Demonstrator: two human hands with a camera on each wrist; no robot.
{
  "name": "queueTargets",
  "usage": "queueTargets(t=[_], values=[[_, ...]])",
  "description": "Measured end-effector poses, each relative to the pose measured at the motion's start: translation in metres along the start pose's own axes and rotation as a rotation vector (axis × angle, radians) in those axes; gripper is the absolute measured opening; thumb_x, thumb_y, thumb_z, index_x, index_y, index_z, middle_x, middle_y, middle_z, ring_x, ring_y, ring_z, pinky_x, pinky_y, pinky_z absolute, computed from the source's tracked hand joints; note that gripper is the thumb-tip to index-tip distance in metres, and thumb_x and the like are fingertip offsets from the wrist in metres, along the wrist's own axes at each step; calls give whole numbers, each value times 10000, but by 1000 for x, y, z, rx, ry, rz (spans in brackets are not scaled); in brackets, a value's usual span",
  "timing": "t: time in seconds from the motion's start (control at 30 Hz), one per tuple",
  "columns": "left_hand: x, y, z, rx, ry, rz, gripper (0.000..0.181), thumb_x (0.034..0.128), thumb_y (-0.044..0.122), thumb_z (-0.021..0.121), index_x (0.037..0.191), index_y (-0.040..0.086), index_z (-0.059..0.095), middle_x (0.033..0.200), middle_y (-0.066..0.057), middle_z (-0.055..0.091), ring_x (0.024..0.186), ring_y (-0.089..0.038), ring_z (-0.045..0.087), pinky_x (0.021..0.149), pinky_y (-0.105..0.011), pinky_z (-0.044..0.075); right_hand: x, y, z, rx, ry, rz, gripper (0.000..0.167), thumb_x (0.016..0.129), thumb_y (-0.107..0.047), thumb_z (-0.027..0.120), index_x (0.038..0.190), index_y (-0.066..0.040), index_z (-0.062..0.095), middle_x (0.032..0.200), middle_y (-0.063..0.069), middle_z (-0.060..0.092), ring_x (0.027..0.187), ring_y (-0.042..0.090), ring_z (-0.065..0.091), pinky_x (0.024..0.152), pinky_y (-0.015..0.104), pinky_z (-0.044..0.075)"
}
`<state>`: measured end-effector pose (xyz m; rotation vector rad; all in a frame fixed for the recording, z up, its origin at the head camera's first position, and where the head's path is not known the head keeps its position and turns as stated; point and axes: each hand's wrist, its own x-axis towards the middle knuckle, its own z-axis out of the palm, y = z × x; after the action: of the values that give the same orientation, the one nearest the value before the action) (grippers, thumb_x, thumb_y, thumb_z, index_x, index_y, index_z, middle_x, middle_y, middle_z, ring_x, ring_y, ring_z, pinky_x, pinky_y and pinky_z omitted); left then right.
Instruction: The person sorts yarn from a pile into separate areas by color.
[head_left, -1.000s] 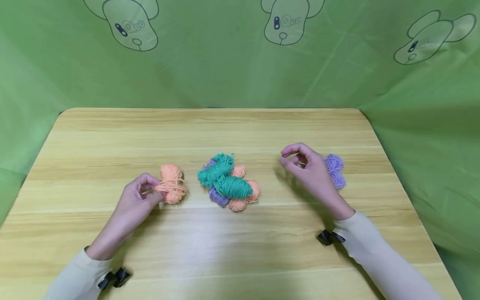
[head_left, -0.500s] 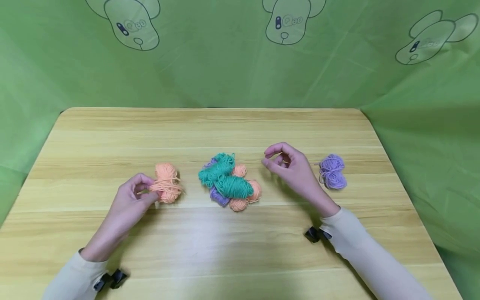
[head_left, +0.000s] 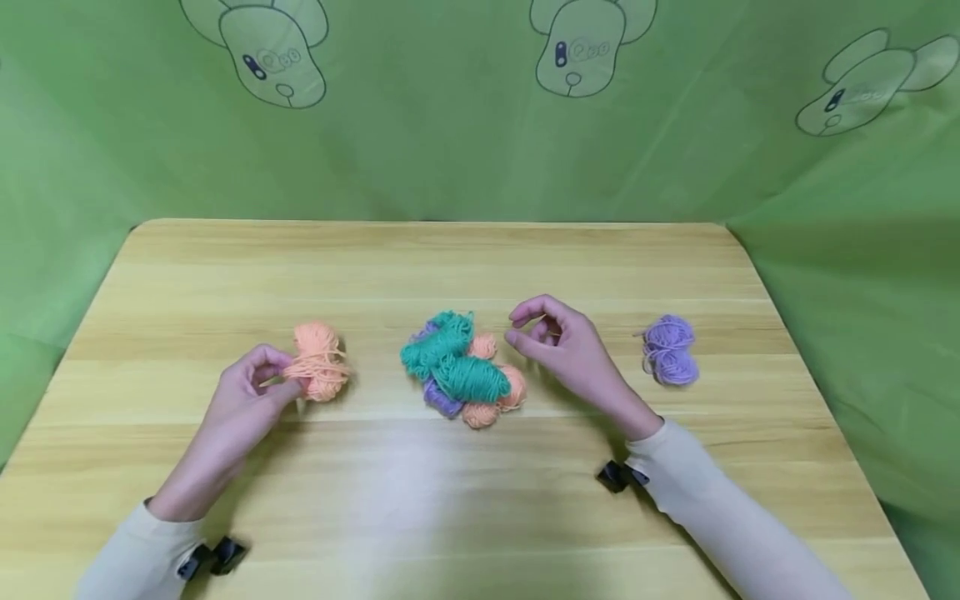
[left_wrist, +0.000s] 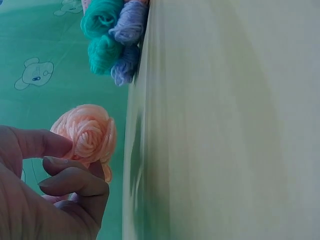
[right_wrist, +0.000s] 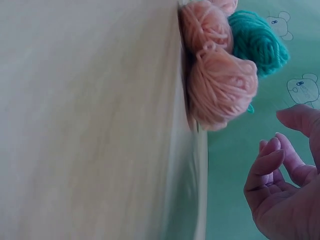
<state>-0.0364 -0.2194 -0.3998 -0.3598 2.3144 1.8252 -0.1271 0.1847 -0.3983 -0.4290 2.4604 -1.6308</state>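
My left hand (head_left: 243,404) pinches a peach yarn skein (head_left: 318,364) by its wrapped middle, left of the central pile; the left wrist view shows the skein's rounded end (left_wrist: 90,132) above the fingertips. My right hand (head_left: 566,346) holds nothing. Its fingers are loosely bent, thumb and index apart, just right of the pile. In that pile, two teal skeins (head_left: 472,379) lie on top of peach skeins (head_left: 480,414) and purple skeins (head_left: 442,398), which they partly cover. The right wrist view shows a peach skein (right_wrist: 222,87) near the right hand.
A lone purple skein (head_left: 671,350) lies on the wooden table (head_left: 420,508) to the right of my right hand. Green cloth (head_left: 450,158) with printed cartoon heads hangs behind the table and along its sides.
My left hand has carried the peach skein a little to the left, away from the pile. My right hand has moved left, from beside the lone purple skein toward the pile.
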Motion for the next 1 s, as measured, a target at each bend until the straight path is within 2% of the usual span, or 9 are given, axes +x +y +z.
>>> queueTargets(t=[0.1,0.2,0.47,0.6,0.83,1.0], values=[[0,-4,-3,-3,6,-9,221,1001,-12,679,1193,-17,569,1150,-67,657,697,-102,586,527,-234,469,0,2,7,-1,-22,1,336,984,-166,836,1233,2,686,926,149,619,815,249,565,670,263,480],[1,-6,-6,0,17,-11,226,1003,-7,679,1201,-9,570,1152,-46,653,681,-91,564,524,-234,474,-1,1,12,-5,-31,-8,306,978,-170,844,1208,-26,703,889,134,615,793,258,563,658,267,476],[-1,-11,-18,51,36,-26,230,1006,8,687,1205,3,572,1213,-66,639,751,-102,596,543,-247,489,-1,-6,20,-42,-89,3,223,968,-153,854,1151,-118,732,841,92,612,744,247,555,623,274,463],[-3,-15,-24,67,55,-38,214,1014,10,685,1200,14,578,1165,-4,654,679,-96,555,519,-255,481,-1,-8,21,-68,-112,8,223,963,-155,860,1144,-111,736,859,88,617,755,240,556,634,272,468],[-4,-16,-32,82,68,-48,214,1019,32,690,1197,33,572,1160,26,650,715,-101,600,518,-276,495,-3,-9,20,-78,-151,5,241,939,-124,880,1140,-116,747,856,79,618,754,236,553,635,275,469],[-4,-15,-35,68,80,-38,191,1022,28,696,1170,52,579,1056,124,672,639,-82,554,503,-267,483,-4,-8,22,-88,-173,-8,261,923,-146,902,1136,-119,753,831,66,617,736,227,549,611,275,463]])
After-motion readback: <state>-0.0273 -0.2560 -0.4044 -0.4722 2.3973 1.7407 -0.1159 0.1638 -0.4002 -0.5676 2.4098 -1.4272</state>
